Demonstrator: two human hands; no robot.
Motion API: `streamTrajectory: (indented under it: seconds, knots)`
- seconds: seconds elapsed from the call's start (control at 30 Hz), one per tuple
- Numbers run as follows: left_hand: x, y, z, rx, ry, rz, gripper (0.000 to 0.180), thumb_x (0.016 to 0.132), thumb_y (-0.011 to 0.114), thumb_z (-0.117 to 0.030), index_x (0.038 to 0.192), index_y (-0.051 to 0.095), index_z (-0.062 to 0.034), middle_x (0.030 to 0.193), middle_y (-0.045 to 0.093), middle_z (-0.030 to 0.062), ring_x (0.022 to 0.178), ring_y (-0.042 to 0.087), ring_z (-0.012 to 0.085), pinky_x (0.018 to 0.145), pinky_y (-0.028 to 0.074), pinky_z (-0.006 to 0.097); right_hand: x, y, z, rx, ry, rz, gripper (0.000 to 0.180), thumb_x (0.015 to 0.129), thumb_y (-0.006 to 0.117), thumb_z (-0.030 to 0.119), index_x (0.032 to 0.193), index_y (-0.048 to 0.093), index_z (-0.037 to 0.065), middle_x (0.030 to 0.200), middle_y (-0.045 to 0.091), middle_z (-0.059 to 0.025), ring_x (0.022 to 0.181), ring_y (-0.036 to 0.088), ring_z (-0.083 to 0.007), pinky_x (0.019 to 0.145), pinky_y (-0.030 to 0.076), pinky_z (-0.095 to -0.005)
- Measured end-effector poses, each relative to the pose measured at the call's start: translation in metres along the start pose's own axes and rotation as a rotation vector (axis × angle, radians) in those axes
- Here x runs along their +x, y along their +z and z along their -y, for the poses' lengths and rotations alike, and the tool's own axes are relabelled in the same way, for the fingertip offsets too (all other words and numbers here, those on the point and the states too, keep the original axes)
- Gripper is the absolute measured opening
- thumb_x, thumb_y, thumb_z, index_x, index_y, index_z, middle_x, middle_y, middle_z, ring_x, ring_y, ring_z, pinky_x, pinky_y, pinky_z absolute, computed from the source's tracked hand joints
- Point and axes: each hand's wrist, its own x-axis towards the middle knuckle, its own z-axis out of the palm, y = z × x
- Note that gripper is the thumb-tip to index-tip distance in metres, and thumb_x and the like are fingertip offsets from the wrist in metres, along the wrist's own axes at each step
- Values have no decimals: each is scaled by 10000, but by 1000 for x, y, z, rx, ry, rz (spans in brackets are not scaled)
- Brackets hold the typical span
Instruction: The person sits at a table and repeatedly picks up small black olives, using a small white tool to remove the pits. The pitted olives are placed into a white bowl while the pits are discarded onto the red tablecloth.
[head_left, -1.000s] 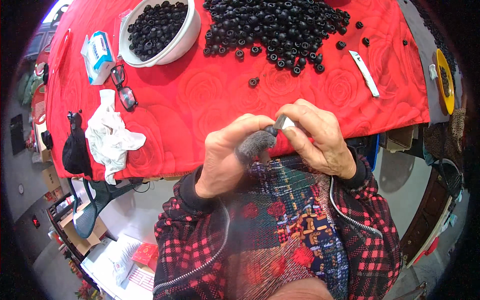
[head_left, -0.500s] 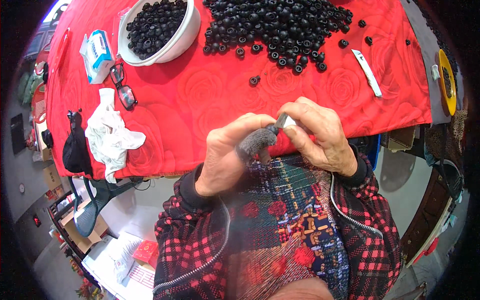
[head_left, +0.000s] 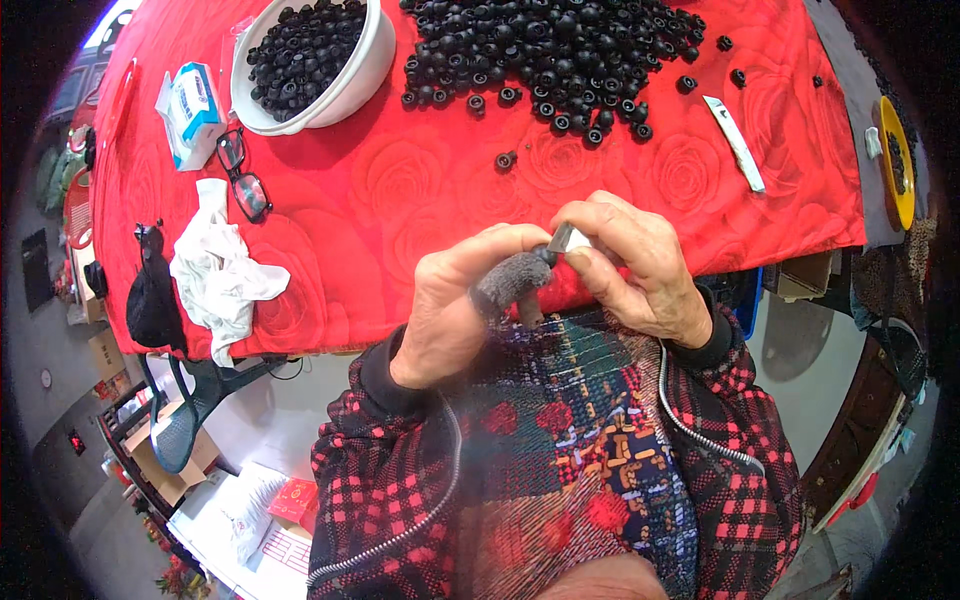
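Over the near edge of a red rose-patterned bench [head_left: 400, 200], the left hand [head_left: 455, 310], one finger capped in a grey fabric sleeve [head_left: 510, 280], pinches a small dark part. The right hand [head_left: 635, 265] pinches a small metal blade [head_left: 568, 238] against it. Far off lie a heap of black rings [head_left: 550, 45] and a white bowl [head_left: 355, 85] of them.

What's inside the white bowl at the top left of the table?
The white bowl holds a heap of small black round pieces, filling it nearly to the rim. The heap covers the bowl's bottom, so anything lying underneath cannot be seen.
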Motion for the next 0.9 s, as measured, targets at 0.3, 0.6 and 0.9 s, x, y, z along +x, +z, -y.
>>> streamTrajectory:
  seconds: [0.3,0.6,0.9]
  knots:
    - [1,2,0,-53,-41,-17,271,914,601,-157,1111,614,30,859,632,72,710,592,135,564,493,248,0,-2,-2,46,2,12,227,812,630,62,1015,569,-19,813,578,-160,692,588,-324,587,465,-384]
    - [2,0,0,-10,-8,32,229,909,559,-13,1132,609,7,938,614,35,722,576,84,604,473,218,-1,0,-3,29,17,-13,225,805,628,50,1012,569,-17,802,575,-158,695,589,-326,588,465,-383]
    - [2,1,0,-24,-52,-13,284,916,597,-158,1132,602,27,894,637,89,727,601,149,585,500,256,-1,2,-8,11,-33,-53,246,777,647,41,1003,575,-24,791,570,-153,677,579,-320,572,460,-383]
